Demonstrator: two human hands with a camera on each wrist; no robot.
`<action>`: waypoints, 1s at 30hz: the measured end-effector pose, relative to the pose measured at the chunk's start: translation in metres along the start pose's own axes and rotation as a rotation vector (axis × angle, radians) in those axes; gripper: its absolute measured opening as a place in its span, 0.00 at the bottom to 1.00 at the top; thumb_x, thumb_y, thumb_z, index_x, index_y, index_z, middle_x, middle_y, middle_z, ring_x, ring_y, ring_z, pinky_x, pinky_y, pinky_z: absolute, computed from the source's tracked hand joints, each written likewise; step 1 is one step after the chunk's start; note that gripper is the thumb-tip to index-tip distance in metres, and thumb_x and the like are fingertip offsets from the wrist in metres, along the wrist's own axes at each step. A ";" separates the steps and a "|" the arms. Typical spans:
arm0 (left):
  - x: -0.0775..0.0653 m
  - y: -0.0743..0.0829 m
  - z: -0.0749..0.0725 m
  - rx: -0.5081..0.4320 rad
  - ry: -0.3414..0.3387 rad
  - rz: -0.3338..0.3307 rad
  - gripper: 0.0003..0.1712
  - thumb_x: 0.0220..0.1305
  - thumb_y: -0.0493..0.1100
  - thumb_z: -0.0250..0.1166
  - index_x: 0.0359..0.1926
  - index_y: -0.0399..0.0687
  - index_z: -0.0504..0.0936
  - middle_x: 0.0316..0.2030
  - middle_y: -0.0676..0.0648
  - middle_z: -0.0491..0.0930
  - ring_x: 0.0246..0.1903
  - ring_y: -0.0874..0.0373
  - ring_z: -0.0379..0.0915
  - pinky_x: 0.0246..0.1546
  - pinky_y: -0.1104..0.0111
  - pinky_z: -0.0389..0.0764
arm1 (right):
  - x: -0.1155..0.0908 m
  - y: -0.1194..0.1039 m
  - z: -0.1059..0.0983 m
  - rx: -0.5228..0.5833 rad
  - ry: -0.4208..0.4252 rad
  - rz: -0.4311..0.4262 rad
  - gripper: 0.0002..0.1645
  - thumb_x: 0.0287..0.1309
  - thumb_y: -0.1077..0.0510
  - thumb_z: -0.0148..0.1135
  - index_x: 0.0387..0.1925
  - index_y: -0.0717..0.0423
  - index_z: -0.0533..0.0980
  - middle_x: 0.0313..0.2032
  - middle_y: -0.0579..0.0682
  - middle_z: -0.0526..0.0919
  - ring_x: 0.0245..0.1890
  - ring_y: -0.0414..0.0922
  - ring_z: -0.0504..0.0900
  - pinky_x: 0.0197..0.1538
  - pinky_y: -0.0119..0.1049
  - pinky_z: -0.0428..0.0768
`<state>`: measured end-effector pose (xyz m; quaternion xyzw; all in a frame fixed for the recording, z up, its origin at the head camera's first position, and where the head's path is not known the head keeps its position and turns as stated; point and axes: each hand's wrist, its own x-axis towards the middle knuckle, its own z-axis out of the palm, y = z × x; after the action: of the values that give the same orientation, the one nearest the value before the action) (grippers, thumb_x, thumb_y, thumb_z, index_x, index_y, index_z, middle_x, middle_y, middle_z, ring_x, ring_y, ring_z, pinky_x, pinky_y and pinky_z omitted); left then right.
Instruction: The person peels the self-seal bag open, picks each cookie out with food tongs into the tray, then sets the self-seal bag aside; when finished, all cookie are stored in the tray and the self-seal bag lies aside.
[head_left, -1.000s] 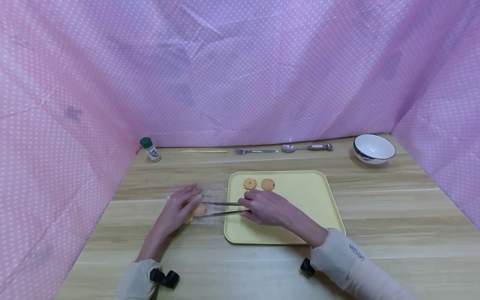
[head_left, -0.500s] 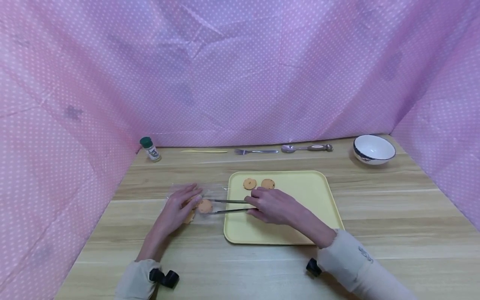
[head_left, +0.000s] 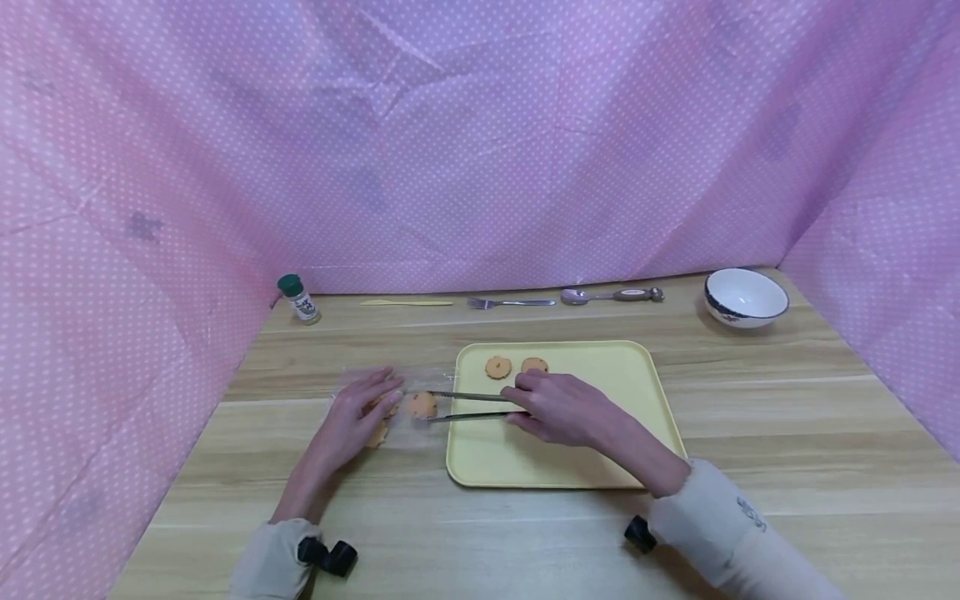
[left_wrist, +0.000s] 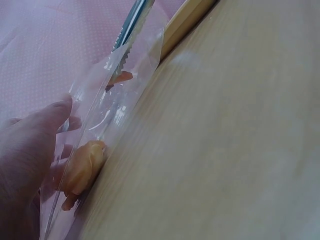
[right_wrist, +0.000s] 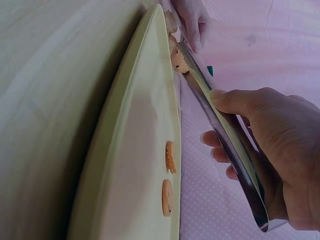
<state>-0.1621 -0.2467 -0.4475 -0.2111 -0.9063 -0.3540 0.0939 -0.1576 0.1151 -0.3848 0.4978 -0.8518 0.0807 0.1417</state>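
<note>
My left hand (head_left: 360, 412) grips a clear plastic bag (left_wrist: 107, 120) lying on the table left of the tray. Other cookies (left_wrist: 85, 167) sit inside it, partly hidden under the fingers. My right hand (head_left: 555, 410) holds metal tongs (right_wrist: 240, 170) by their arms, over the pale yellow tray (head_left: 600, 400). The serrated tips reach into the mouth of the bag, with one speckled round cookie (head_left: 423, 406) between them. Two cookies lie on the tray near its far left corner: a scalloped one (head_left: 498, 367) and a round one (head_left: 534, 365), the latter partly covered by my right hand.
Along the table's far edge lie a green-capped shaker (head_left: 298, 300), a yellow knife (head_left: 407, 303), a fork (head_left: 510, 304) and a spoon (head_left: 611, 296). A white bowl (head_left: 746, 297) stands at the far right. A pink dotted cloth (head_left: 480, 150) hangs behind the table.
The right hand and tongs have drawn back to the right. The cookie between the tips has slid rightward, away from the others in the bag. The left hand has stayed put.
</note>
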 end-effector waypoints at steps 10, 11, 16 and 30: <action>0.000 0.001 0.001 -0.005 -0.001 -0.004 0.19 0.76 0.42 0.63 0.63 0.40 0.82 0.69 0.34 0.71 0.69 0.35 0.65 0.69 0.40 0.63 | -0.009 0.006 -0.010 0.012 0.003 0.041 0.10 0.63 0.57 0.74 0.38 0.56 0.79 0.31 0.46 0.74 0.29 0.42 0.73 0.27 0.33 0.79; 0.000 0.001 0.001 -0.003 0.000 -0.003 0.19 0.76 0.42 0.63 0.63 0.40 0.82 0.69 0.34 0.71 0.69 0.35 0.66 0.69 0.40 0.63 | -0.012 0.007 -0.010 0.011 0.006 0.045 0.10 0.62 0.57 0.74 0.38 0.56 0.80 0.31 0.46 0.74 0.29 0.42 0.73 0.27 0.33 0.79; 0.000 0.001 0.000 0.003 -0.001 -0.003 0.20 0.76 0.42 0.63 0.63 0.41 0.82 0.69 0.34 0.71 0.69 0.35 0.66 0.69 0.40 0.63 | -0.024 0.012 -0.014 0.012 0.011 0.070 0.09 0.63 0.59 0.73 0.42 0.57 0.81 0.31 0.46 0.75 0.29 0.43 0.75 0.27 0.34 0.78; 0.000 0.002 0.000 0.005 -0.013 -0.012 0.20 0.77 0.42 0.63 0.64 0.40 0.81 0.69 0.35 0.71 0.69 0.35 0.65 0.69 0.40 0.62 | -0.065 0.028 -0.021 -0.017 0.073 0.165 0.15 0.59 0.58 0.75 0.45 0.59 0.82 0.30 0.47 0.76 0.28 0.42 0.74 0.27 0.36 0.78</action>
<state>-0.1611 -0.2454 -0.4461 -0.2075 -0.9090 -0.3510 0.0863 -0.1485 0.1883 -0.3856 0.4216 -0.8848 0.1029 0.1698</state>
